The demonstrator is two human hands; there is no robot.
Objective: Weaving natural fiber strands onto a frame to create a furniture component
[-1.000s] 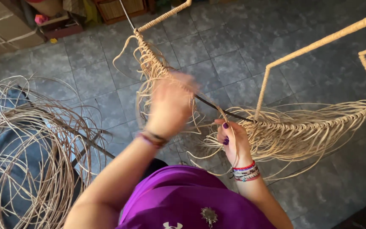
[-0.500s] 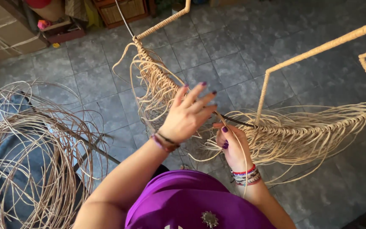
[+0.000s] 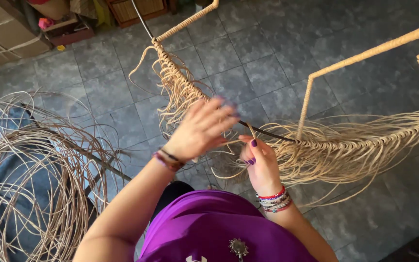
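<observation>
The right hand is pinching a pale cane strand between thumb and fingers, right at the bare dark rod of the frame, where the woven fringe is hanging down. The left hand is hovering just beside it, fingers spread and blurred, grasping nothing. A loose coil of cane is lying on the tiled floor to the left.

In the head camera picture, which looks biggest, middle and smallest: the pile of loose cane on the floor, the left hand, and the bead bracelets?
1. Cane pile: biggest by far.
2. Left hand: middle, though it is blurred and near the camera, so it looks large.
3. Bracelets on the right wrist: smallest.
</observation>
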